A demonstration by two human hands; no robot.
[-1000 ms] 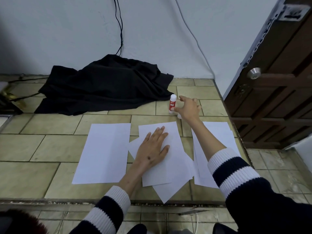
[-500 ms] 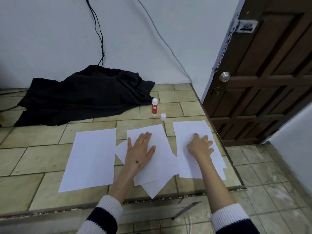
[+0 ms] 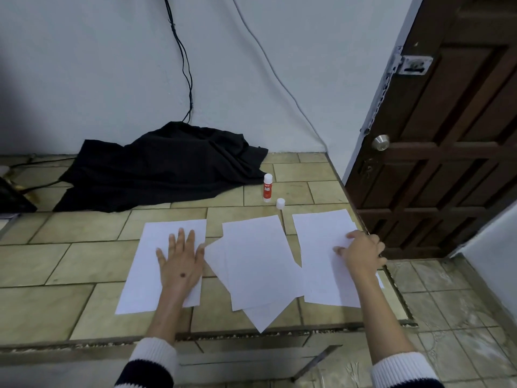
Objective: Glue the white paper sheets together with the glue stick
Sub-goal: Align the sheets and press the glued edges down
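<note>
Floor of glazed beige-green tiles, rectangular, dark grout lines, raised step edge toward the viewer.

Three groups of white paper. Left sheet: single, flat, matte. Left hand lies palm-down on it, fingers spread wide and flat, gripping nothing.

Middle stack: at least two sheets overlapped askew, a corner of the lower one poking out as a point at the near side and another at the left. No hand on it.

Right stack: right hand rests on its right edge, fingers curled down onto the paper; whether it pinches a sheet, cannot tell.

Glue stick: small cylinder, red label, white top, standing upright on tile behind the middle stack. Its white cap sits apart, just beside it.

Crumpled black cloth heaped against the pale wall, soft folds. Dark panelled wooden door at right, round metal knob.
</note>
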